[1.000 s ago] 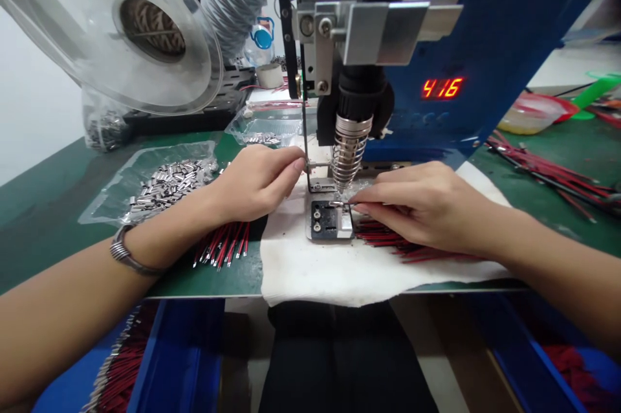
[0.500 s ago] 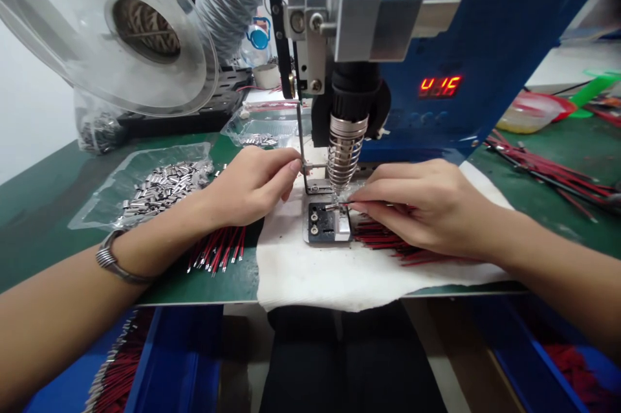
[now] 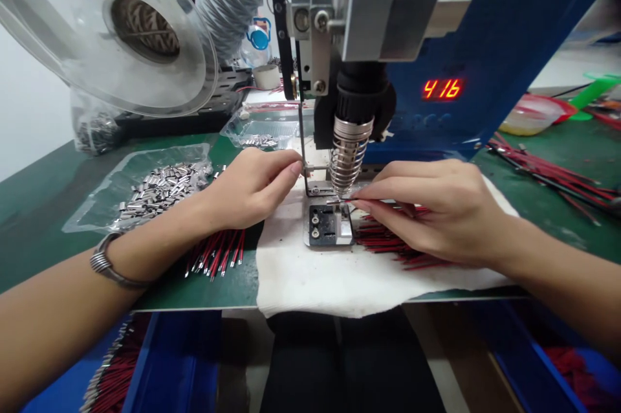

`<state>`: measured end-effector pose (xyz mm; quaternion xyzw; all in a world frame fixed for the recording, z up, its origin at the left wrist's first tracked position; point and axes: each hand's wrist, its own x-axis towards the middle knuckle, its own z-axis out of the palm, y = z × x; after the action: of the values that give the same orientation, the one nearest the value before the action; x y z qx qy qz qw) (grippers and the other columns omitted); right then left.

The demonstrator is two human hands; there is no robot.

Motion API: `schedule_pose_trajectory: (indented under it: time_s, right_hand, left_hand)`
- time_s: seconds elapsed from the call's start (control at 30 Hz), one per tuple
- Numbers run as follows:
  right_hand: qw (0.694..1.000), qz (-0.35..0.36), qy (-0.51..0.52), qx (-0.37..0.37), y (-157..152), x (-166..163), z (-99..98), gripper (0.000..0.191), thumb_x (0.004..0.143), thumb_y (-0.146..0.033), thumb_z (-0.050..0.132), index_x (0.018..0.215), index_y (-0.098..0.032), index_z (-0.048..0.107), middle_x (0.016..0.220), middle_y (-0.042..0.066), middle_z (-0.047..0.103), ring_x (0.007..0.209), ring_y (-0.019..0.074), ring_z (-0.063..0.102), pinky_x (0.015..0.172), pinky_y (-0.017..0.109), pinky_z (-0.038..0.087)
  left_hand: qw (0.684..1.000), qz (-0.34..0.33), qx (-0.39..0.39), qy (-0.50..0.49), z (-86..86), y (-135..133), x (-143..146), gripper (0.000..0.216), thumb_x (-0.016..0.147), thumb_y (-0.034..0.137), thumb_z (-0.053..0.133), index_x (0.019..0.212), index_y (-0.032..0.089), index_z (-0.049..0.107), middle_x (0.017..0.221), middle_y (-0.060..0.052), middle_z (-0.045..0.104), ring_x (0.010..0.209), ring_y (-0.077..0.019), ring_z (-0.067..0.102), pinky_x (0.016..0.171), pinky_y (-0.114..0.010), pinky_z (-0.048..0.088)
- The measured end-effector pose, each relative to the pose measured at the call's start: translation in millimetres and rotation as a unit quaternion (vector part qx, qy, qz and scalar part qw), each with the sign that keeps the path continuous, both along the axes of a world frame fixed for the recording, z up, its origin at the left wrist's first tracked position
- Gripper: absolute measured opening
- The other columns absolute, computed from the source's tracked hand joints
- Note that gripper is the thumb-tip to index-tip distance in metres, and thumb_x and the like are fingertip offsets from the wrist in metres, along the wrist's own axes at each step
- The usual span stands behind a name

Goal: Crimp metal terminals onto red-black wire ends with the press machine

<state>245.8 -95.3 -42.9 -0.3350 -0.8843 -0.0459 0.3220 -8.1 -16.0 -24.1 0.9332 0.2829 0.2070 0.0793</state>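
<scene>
My right hand is closed, with thumb and forefinger pinching a thin wire. A small metal terminal shows at the wire's left end, just under the spring-wrapped soldering head. Below it sits the small black-and-silver fixture block. My left hand is closed beside the thin upright rod left of the head; whatever its fingertips hold, if anything, is hidden. Under my right hand lie several red and black wires on a white cloth.
A clear tray of metal terminals stands left, with finished-looking wire ends by my left forearm. The blue machine with a red display rises behind. A clear spool hangs upper left. More wires lie right.
The wire and terminal in my right hand have risen slightly off the fixture block. The display now reads 416. My left hand has barely moved; the view has shifted a little.
</scene>
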Motion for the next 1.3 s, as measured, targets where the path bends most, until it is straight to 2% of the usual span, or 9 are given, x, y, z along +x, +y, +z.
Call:
schedule_pose_trajectory:
  time_s: [0.63,0.87,1.3]
  right_hand:
    - [1.000,-0.004,0.006,0.025,-2.8,-0.7,3.4,0.016,0.098,-0.020,0.057,0.093,-0.019,0.073,0.084,0.006,0.074,0.069,0.0148,0.067,0.058,0.027,0.049]
    - [0.997,-0.002,-0.003,0.083,-1.4,-1.0,2.3,0.011,0.096,-0.016,0.061,0.095,-0.016,0.072,0.085,0.005,0.076,0.069,0.0114,0.068,0.057,0.023,0.048]
    - [0.995,0.009,0.006,0.094,-1.1,0.3,1.8,0.012,0.092,-0.011,0.065,0.098,-0.019,0.072,0.086,0.003,0.076,0.069,0.0106,0.068,0.055,0.022,0.050]
  left_hand:
    - [1.000,-0.009,0.008,-0.003,0.3,1.3,-0.2,0.038,0.098,0.030,0.039,0.063,0.019,0.049,0.053,0.001,0.052,0.046,-0.0110,0.045,0.052,-0.028,0.033]
    - [1.000,-0.015,0.008,-0.011,-1.4,1.2,-1.3,0.038,0.098,0.028,0.040,0.064,0.018,0.051,0.053,0.002,0.052,0.046,-0.0096,0.045,0.052,-0.027,0.033]
    - [0.999,-0.028,0.024,-0.014,-2.5,2.7,-2.0,0.037,0.098,0.026,0.040,0.064,0.018,0.051,0.052,0.002,0.052,0.045,-0.0096,0.045,0.051,-0.027,0.032]
